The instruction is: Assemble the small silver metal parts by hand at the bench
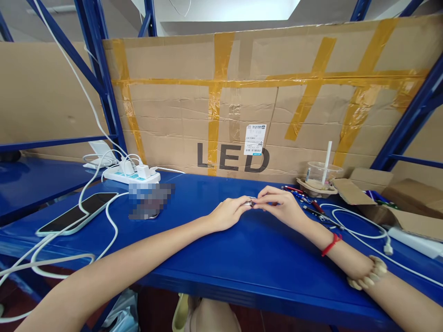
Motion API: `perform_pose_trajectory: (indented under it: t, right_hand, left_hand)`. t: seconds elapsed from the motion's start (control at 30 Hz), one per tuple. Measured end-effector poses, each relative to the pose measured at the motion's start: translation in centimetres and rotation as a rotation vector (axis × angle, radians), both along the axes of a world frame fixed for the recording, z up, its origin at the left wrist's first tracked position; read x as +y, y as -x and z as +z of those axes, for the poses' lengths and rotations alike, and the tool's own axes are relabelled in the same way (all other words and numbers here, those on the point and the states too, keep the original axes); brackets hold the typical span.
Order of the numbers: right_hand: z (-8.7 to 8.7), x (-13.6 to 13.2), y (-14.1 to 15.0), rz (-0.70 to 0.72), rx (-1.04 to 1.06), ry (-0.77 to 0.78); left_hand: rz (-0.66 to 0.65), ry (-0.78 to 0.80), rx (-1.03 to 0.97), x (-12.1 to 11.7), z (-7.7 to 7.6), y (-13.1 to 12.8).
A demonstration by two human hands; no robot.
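Observation:
Above the middle of the blue table (214, 253), my two hands meet fingertip to fingertip. My left hand (226, 214) is closed, gripping a small silvery metal piece (248, 203) between thumb and fingers. From the other side, my right hand (282, 206) pinches at the right end of this piece. Its fingers hide that end, so the exact kind of object cannot be made out. Just beyond my right hand lies a cluster of pens or similar slim items (313, 207), red, blue and black with shiny metal parts.
On the left are a phone (79, 212), white cables, a blurred-out item (150, 202) and a power strip (133, 175) with chargers. A plastic cup (323, 174) with a straw, a coiled white cable (360, 222) and an open cardboard box (404, 207) stand right. Cardboard (166, 120) backs the table.

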State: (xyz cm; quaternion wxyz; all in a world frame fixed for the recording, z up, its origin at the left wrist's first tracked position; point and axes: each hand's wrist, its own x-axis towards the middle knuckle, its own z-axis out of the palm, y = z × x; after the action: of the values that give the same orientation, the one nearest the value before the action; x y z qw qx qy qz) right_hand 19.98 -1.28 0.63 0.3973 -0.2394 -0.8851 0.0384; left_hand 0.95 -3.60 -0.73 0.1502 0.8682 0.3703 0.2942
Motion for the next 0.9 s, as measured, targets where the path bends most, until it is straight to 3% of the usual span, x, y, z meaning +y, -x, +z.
perform_pose_trajectory:
  t: [0.2, 0.5, 0.67, 0.9]
  right_hand:
    - [-0.5, 0.4, -0.3, 0.034, -0.062, -0.018]
    - [-0.7, -0.1, -0.5, -0.011, -0.082, 0.015]
    - [-0.9, -0.3, -0.2, -0.077, -0.104, 0.022]
    - [-1.0, -0.6, 0.6, -0.17, -0.024, 0.236]
  left_hand:
    - [-0.086, 0.045, 0.011, 0.0, -0.2, 0.1]
    - [-0.056, 0.084, 0.103, -0.3, -0.2, 0.1]
    - [-0.035, 0.032, 0.133, -0.3, -0.4, 0.0]
    - [-0.001, -0.055, 0.127, -0.4, -0.2, 0.0]
